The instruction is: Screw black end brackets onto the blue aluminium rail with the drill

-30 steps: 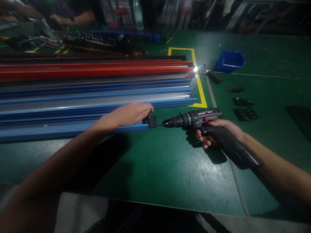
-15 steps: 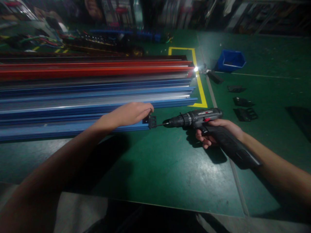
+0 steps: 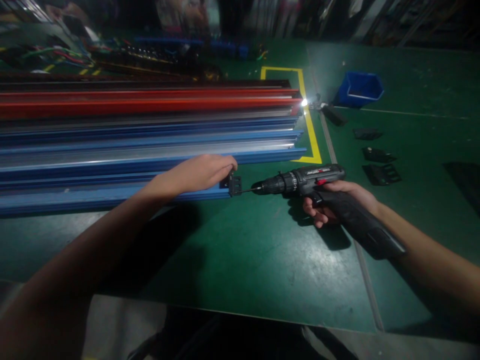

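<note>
My right hand [image 3: 330,200] is wrapped round the grip of a black cordless drill [image 3: 307,181] with a red switch. Its long thin bit points left and meets a black plastic end cap [image 3: 235,185]. That cap sits at the right end of the nearest blue metal profile [image 3: 187,195]. My left hand [image 3: 206,172] is closed over the cap from above, its fingertips pressed on the upper edge. The palm side of the left hand is hidden.
Long blue profiles [image 3: 150,159] and red profiles [image 3: 150,102] lie side by side behind. A bright light [image 3: 304,102] shines at their ends, near a dark tool [image 3: 333,114]. A blue bin [image 3: 360,90] and several black caps [image 3: 381,174] stand at the right. Yellow tape [image 3: 314,140] marks the green tabletop.
The view has shifted slightly. Both hands, the drill and the end cap keep the same places relative to each other, with the bit still at the cap.
</note>
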A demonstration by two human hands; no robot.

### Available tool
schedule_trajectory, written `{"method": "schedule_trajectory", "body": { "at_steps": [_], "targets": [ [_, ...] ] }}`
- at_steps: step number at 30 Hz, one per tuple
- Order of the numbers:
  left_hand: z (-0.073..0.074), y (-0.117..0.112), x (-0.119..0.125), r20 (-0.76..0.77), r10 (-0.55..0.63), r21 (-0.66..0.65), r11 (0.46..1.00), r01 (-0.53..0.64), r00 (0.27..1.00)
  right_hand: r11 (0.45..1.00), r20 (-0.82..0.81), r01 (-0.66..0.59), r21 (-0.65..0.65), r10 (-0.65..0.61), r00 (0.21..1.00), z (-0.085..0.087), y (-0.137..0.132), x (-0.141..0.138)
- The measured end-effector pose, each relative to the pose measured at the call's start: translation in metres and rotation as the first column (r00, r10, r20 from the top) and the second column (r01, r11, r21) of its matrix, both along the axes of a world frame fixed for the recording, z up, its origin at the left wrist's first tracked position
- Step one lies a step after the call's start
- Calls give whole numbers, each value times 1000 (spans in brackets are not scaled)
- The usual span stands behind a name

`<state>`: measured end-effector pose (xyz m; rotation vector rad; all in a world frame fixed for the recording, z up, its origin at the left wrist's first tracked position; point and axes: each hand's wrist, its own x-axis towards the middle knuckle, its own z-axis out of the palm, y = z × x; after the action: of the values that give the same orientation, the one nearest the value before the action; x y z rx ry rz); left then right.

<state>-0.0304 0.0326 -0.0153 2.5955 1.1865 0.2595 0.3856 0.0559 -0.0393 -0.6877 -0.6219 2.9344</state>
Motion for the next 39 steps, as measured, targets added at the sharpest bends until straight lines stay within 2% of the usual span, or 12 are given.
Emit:
{"method": "schedule_trajectory", "body": {
  "at_steps": [8, 24, 35, 39],
  "targets": [
    [-4, 1, -2, 10, 20, 42, 999, -20, 1000, 999, 137, 21, 44, -27, 990, 6, 0, 1],
    [1, 0, 0, -10, 27, -37, 999, -27, 1000, 1000, 121, 19, -10, -18, 992, 5, 0, 1],
    [5, -2, 1, 1, 23, -42, 999, -23, 1000, 999, 65, 28, 14, -29, 997, 3, -1, 0],
    [6, -3, 3, -8, 21, -52, 998, -21, 1000, 1000, 40, -2, 21, 1, 999, 3, 0, 0]
  ]
}}
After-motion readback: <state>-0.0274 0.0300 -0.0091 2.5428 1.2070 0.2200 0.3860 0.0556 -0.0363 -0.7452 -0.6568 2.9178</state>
